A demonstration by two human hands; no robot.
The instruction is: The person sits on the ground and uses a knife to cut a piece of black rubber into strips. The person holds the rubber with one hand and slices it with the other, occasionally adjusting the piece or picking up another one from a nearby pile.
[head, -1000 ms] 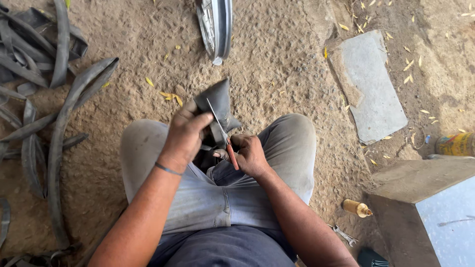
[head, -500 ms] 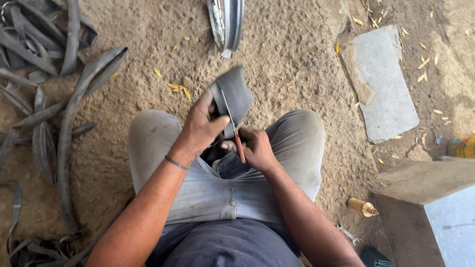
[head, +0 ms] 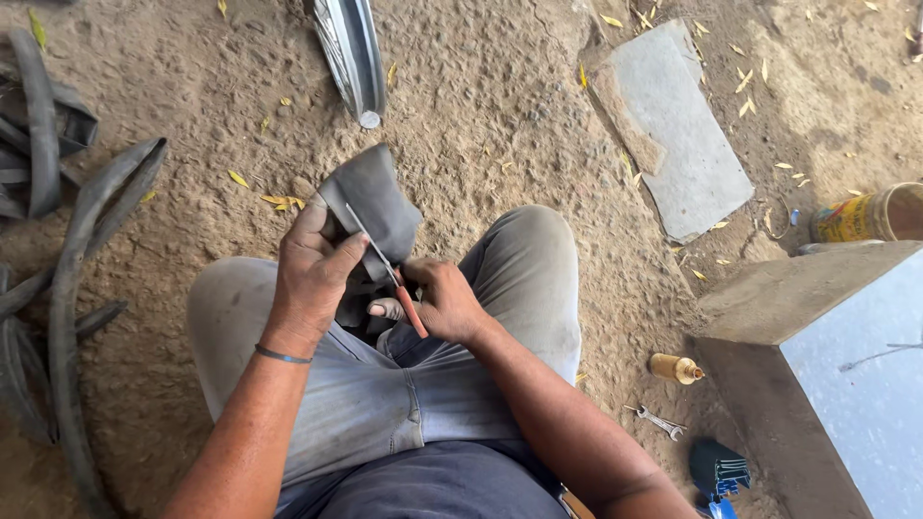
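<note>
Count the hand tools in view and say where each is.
2: a red-handled thin metal blade in the right hand, against the dark rubber piece; a small silver spanner on the ground. Others may be hidden.

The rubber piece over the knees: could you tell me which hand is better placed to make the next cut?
Right, probably: the right hand grips the red-handled blade, whose tip lies on the rubber piece; the left hand is pinning that rubber.
</note>
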